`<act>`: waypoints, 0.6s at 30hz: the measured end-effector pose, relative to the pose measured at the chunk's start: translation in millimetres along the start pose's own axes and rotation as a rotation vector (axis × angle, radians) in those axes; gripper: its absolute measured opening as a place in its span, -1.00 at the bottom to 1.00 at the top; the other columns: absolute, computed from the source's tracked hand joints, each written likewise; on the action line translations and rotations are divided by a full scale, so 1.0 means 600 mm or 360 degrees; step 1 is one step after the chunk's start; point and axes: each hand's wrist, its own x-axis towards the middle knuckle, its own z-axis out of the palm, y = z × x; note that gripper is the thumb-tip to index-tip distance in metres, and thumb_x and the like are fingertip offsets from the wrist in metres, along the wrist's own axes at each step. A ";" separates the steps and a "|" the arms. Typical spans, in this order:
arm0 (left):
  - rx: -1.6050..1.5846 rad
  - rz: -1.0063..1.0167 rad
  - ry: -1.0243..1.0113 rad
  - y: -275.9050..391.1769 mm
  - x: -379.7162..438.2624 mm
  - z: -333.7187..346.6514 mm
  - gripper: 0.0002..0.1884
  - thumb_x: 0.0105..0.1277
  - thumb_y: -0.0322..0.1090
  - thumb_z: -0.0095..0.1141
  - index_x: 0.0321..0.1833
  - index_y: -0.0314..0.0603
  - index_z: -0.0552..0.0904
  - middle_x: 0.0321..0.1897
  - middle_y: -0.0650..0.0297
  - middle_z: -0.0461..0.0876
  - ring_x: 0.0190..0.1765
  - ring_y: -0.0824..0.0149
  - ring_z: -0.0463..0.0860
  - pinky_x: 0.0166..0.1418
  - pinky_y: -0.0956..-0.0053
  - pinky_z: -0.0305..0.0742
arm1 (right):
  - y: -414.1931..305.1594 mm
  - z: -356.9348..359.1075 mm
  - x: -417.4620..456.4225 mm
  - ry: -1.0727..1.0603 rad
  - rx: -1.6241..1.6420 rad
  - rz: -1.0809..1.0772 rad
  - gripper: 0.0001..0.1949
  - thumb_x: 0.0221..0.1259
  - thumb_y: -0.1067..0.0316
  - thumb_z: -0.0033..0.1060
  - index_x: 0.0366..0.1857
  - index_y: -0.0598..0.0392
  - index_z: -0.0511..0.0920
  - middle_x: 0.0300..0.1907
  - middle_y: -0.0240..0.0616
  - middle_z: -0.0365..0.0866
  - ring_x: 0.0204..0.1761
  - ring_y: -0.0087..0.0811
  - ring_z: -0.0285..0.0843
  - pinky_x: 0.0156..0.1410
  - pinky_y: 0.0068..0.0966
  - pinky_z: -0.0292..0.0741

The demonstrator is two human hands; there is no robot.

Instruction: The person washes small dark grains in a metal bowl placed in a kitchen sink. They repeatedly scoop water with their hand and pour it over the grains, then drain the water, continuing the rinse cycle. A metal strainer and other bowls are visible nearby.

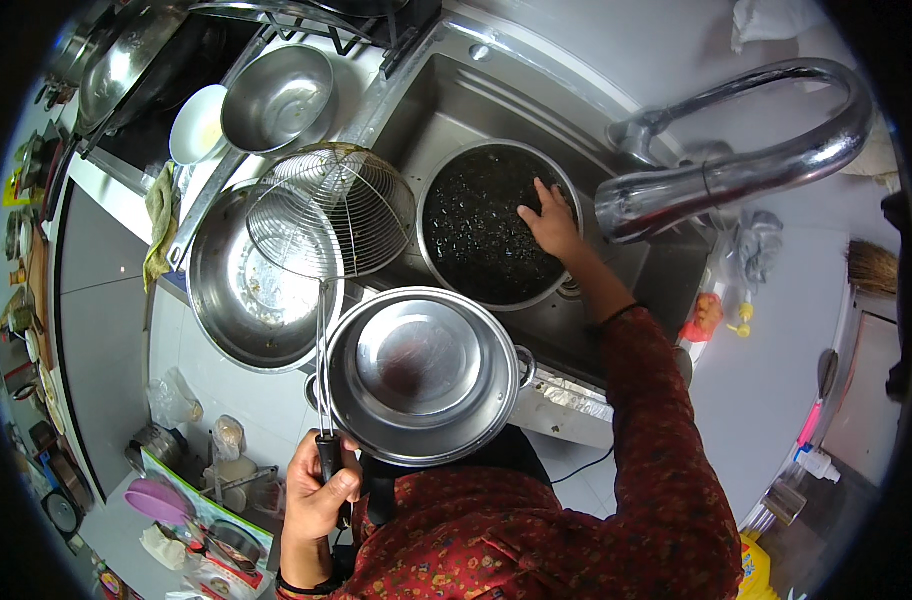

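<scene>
My left hand (322,480) grips the black handle of a round wire skimmer (336,214), whose basket is held over the edge of a wide steel basin (220,300). Above the dark, glistening contents of a round metal basin (501,225) in the sink, my right hand (553,221) spreads its fingers, at or near the surface; whether they touch it I cannot tell. What the dark contents are is not clear. Close to my body sits a steel pot (426,375) with side handles, and the skimmer's wire handle passes over its left rim.
A chrome faucet (711,176) arches over the right of the steel sink (441,97). At upper left are a metal bowl (276,97), a white bowl (199,124) and a green cloth (160,217). A broom (872,270) stands at far right.
</scene>
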 end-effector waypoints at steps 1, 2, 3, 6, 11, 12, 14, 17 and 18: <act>0.0003 -0.0004 -0.0003 0.000 0.000 0.000 -0.62 0.25 -0.27 0.28 -0.04 -0.34 0.43 -0.61 0.33 0.44 -0.59 0.52 0.41 -0.47 0.64 0.32 | -0.003 0.011 0.002 -0.0038 0.0051 0.0029 -0.30 0.23 -0.07 0.11 0.42 -0.06 0.17 0.41 0.19 0.09 0.44 0.06 0.06 0.49 -0.23 0.05; 0.0005 -0.0008 -0.0005 0.000 0.000 0.001 -0.62 0.25 -0.26 0.28 -0.04 -0.34 0.43 -0.61 0.33 0.44 -0.59 0.52 0.41 -0.47 0.64 0.32 | -0.003 0.022 0.004 -0.0076 0.0102 0.0059 -0.26 0.22 -0.14 0.09 0.44 -0.08 0.13 0.42 0.22 0.05 0.45 0.07 0.02 0.51 -0.23 0.02; 0.0012 -0.0008 -0.0008 0.000 -0.001 0.001 -0.62 0.25 -0.26 0.28 -0.04 -0.34 0.43 -0.61 0.33 0.44 -0.59 0.52 0.41 -0.47 0.64 0.32 | -0.011 0.033 0.005 -0.0113 -0.0177 0.0009 -0.22 0.23 -0.22 0.00 0.47 -0.10 0.05 0.44 0.16 0.03 0.48 0.04 -0.06 0.53 -0.21 -0.05; 0.0028 -0.0005 -0.0004 0.001 -0.003 0.000 -0.61 0.26 -0.26 0.27 -0.03 -0.35 0.42 -0.60 0.33 0.44 -0.58 0.53 0.41 -0.47 0.64 0.32 | -0.024 0.034 -0.003 -0.0272 -0.0493 -0.0177 -0.38 0.27 -0.09 0.04 0.31 0.07 0.30 0.35 0.18 0.20 0.38 0.05 0.17 0.44 -0.18 0.16; 0.0027 0.0015 -0.0006 -0.001 -0.005 -0.002 -0.61 0.26 -0.25 0.27 -0.03 -0.35 0.42 -0.60 0.34 0.44 -0.57 0.53 0.41 -0.46 0.64 0.32 | -0.029 -0.017 -0.004 0.0102 -0.0659 -0.0369 -0.72 0.21 0.05 0.14 -0.21 -0.03 0.70 0.00 -0.15 0.58 0.03 -0.09 0.49 0.18 -0.23 0.41; 0.0028 0.0015 -0.0007 -0.002 -0.005 -0.002 -0.61 0.26 -0.25 0.27 -0.03 -0.35 0.42 -0.60 0.34 0.44 -0.57 0.53 0.41 -0.46 0.64 0.32 | -0.032 -0.018 -0.010 0.0496 -0.0500 -0.0706 -0.89 0.08 0.22 0.28 -0.38 -0.05 0.69 -0.27 -0.30 0.59 -0.14 -0.19 0.49 0.02 -0.23 0.43; 0.0029 0.0015 -0.0006 -0.004 -0.005 -0.003 -0.61 0.26 -0.25 0.27 -0.03 -0.34 0.42 -0.59 0.34 0.44 -0.57 0.53 0.41 -0.46 0.64 0.32 | -0.045 -0.024 -0.002 0.0521 -0.0374 -0.0793 -0.93 0.03 0.28 0.31 -0.40 -0.07 0.68 -0.32 -0.31 0.57 -0.15 -0.20 0.48 -0.03 -0.24 0.41; 0.0033 -0.0005 -0.0010 -0.003 -0.002 -0.001 -0.61 0.26 -0.25 0.28 -0.03 -0.34 0.43 -0.59 0.34 0.44 -0.57 0.53 0.41 -0.46 0.64 0.32 | -0.067 -0.006 0.010 0.0584 -0.0265 -0.0789 -0.93 -0.01 0.35 0.34 -0.43 -0.12 0.67 -0.35 -0.40 0.56 -0.16 -0.26 0.46 -0.07 -0.30 0.35; 0.0035 -0.0006 -0.0013 -0.002 -0.002 -0.001 -0.61 0.25 -0.25 0.28 -0.03 -0.34 0.43 -0.59 0.35 0.44 -0.57 0.53 0.41 -0.46 0.64 0.32 | -0.071 0.008 0.018 0.0584 -0.0256 -0.0741 -0.93 -0.01 0.34 0.34 -0.42 -0.12 0.67 -0.36 -0.41 0.56 -0.16 -0.27 0.46 -0.07 -0.31 0.34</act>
